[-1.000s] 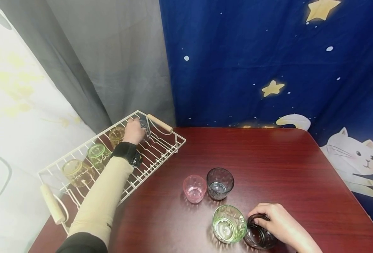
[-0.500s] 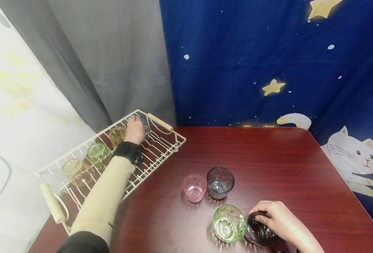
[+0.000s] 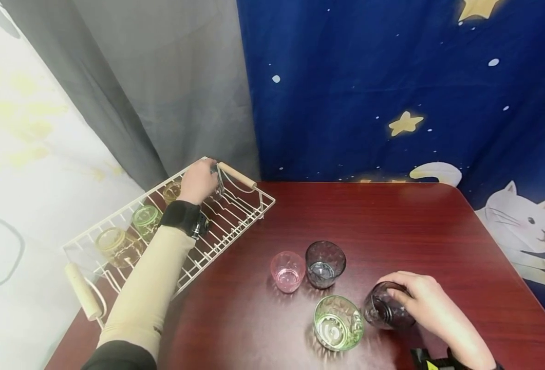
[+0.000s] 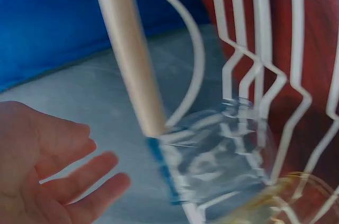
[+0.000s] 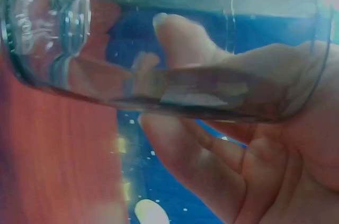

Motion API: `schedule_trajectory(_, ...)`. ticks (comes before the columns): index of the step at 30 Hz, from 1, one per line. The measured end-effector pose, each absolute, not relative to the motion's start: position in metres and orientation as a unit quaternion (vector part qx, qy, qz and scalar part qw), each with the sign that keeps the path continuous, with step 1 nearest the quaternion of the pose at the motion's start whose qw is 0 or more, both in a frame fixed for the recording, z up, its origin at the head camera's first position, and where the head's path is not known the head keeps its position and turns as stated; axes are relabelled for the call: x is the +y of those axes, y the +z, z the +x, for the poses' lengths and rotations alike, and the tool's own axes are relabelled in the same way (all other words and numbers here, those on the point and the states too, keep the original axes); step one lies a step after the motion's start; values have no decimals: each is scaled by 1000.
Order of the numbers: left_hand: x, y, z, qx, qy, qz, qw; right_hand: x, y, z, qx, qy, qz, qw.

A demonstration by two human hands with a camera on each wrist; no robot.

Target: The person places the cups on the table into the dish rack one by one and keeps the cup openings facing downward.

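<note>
My left hand (image 3: 199, 182) is over the far end of the wire dish rack (image 3: 226, 246). In the left wrist view its fingers are spread and hold nothing, apart from a clear bluish glass (image 4: 212, 155) that lies in the rack by the wooden handle (image 4: 127, 54). With the fingers and thumb of my right hand (image 3: 431, 303) I grip a dark glass (image 3: 383, 311) by its rim, at the right of the table. Left of it stands a green glass (image 3: 338, 326). A pink glass (image 3: 288, 272) and a grey glass (image 3: 325, 264) stand side by side behind.
Along the rack's back side sit an amber glass (image 3: 172, 191), a green glass (image 3: 146, 221) and a yellowish glass (image 3: 119, 246). A second wooden handle (image 3: 83, 293) is at the rack's near end. Curtains hang behind the red-brown table (image 3: 360, 216).
My left hand has shifted slightly up and come away from the bluish glass. The right hand has moved the dark glass up and right, slightly away from the green glass.
</note>
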State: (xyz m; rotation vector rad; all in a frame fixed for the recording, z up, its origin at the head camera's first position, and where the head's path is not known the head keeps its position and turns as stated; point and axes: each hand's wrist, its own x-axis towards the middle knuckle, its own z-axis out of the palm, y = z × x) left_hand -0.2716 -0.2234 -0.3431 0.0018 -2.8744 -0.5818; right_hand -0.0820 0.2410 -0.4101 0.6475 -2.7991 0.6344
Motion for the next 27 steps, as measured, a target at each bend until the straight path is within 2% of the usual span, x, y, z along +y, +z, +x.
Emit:
schedule_trajectory(7, -202, -319, -257, -960, -253, -43, 109, 243, -389, -85, -951, 239, 156, 118)
schedule_trajectory(12, -184, -307, -241, -953, -275, -69, 110, 240, -376, -84, -948, 257, 110, 154)
schedule_trajectory(18, -162, -301, -217, -954, -255, -90, 127, 227, -373, -86, -930, 287, 100, 210)
schedule_trajectory(27, -134, -326, -177, -949, -256, -129, 128, 193, -374, -87, -908, 373, 43, 186)
